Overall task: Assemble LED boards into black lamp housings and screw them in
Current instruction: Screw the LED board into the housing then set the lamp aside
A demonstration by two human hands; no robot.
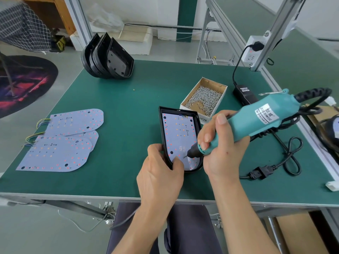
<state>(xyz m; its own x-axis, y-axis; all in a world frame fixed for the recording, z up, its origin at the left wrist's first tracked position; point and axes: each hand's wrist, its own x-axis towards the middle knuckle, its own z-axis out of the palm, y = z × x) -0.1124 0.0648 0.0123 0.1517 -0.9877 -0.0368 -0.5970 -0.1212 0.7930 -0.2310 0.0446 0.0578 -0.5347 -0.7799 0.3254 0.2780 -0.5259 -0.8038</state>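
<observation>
Clearly the job was in its early part. At the left of the bench (128, 99) lay a loose overlapping pile of spare LED boards (60, 143), at least three, their short wire tails pointing left, none yet fitted. Farther back, at the far left corner, a nested stack of empty black housings (108, 57) leaned on edge, waiting their turn. Near the middle, at the near edge, one black lamp housing (178, 140) lay flat with an LED board (178, 132) already seated inside it, so the fitting step for this unit looked done and the screwing was in hand; how many of its screws were already home could not be told. The left hand (161, 173) gripped the housing's near rounded end, fingers curled over the left rim and the thumb pressing on the board. To its right, the right hand (218, 143) was wrapped firmly round the barrel of a teal electric screwdriver (253, 120), tilted with its bit down on a screw (184, 157) near the board's near end. Beyond, a cardboard box of screws (203, 99) sat just beside the housing's far right corner, and the driver's cable and black power adapter (244, 93) trailed off along the right side.
</observation>
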